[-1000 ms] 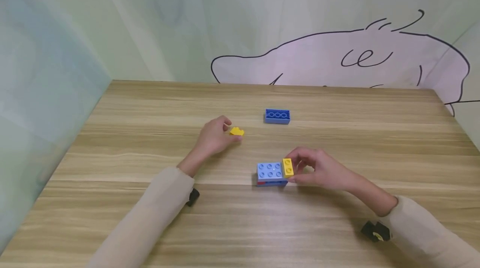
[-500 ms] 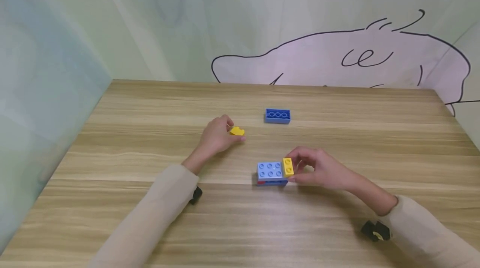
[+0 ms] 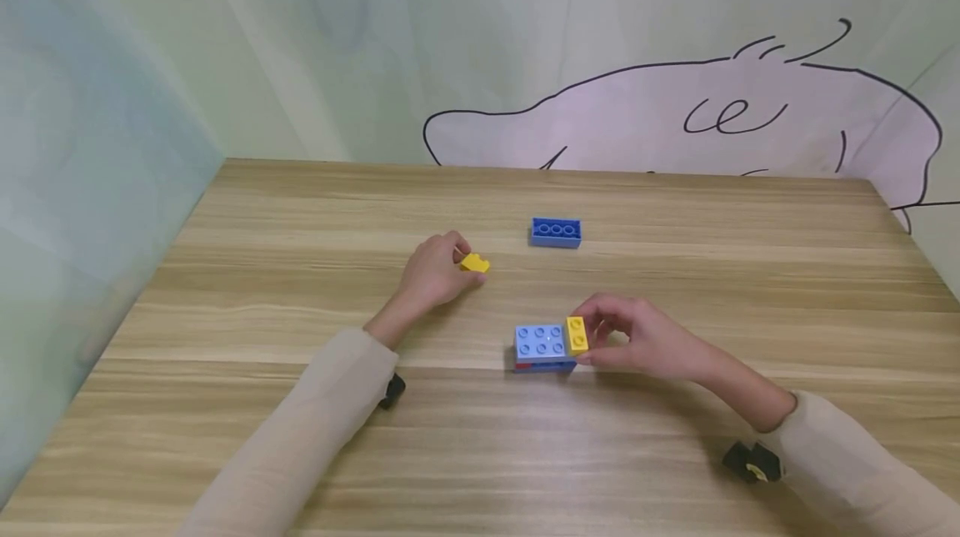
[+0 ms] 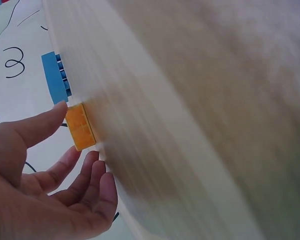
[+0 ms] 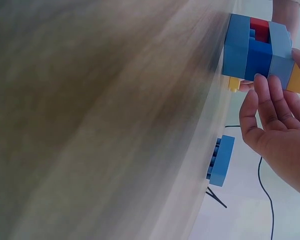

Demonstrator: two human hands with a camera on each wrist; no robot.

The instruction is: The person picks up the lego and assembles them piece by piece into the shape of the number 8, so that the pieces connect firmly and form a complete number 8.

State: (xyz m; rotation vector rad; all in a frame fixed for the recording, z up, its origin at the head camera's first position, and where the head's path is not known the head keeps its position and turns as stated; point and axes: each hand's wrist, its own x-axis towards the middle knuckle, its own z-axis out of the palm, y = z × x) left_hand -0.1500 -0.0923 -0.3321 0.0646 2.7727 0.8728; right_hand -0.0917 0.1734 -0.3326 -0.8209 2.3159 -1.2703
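A small loose yellow brick [image 3: 476, 263] lies on its side on the table, its hollow underside facing the camera in the left wrist view. My left hand [image 3: 437, 274] has thumb and forefinger at opposite ends of it. Nearer to me stands a stack [image 3: 538, 343] of light blue, blue and red bricks. A two-stud yellow brick [image 3: 576, 336] tops its right end, pinched between thumb and forefinger of my right hand [image 3: 641, 337]. In the right wrist view the other fingers [image 5: 262, 92] lie along the stack's side, and a red brick [image 5: 259, 29] shows inside it.
A blue brick [image 3: 556, 233] rests upside down behind the stack, hollow side up. The wooden table [image 3: 300, 212] ends at a printed wall [image 3: 360, 62] at the back. Black wrist devices [image 3: 752, 462] sit under the sleeves.
My left hand has shifted slightly right, its fingers drawing in around the loose yellow brick. The right hand and the stack stay in place.
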